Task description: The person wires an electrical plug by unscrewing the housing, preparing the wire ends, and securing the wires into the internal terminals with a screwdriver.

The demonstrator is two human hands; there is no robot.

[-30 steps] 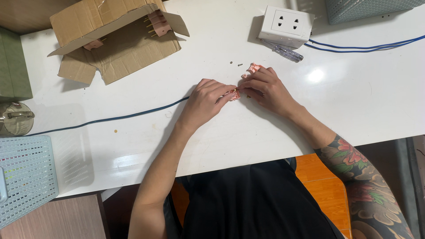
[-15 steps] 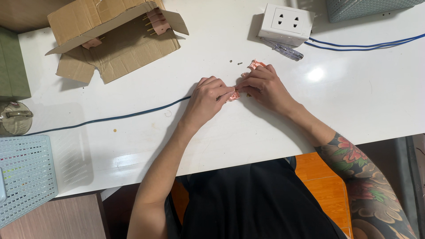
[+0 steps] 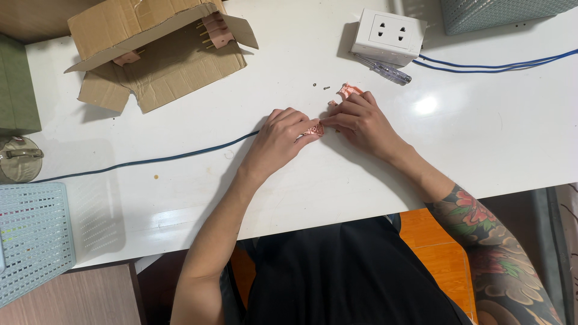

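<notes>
Left hand (image 3: 282, 136) and right hand (image 3: 359, 120) meet fingertip to fingertip, both pinched shut on a small pink part (image 3: 314, 130) at the centre of the white tabletop (image 3: 494, 144). A blue cable (image 3: 150, 160) trails toward 9 o'clock; a white socket block (image 3: 388, 35) sits at 1 o'clock, an open cardboard box (image 3: 158, 51) at 11.

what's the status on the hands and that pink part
Left hand and right hand both pinching pink part. Blue wire runs under left. Second pink part just beyond right.
</notes>
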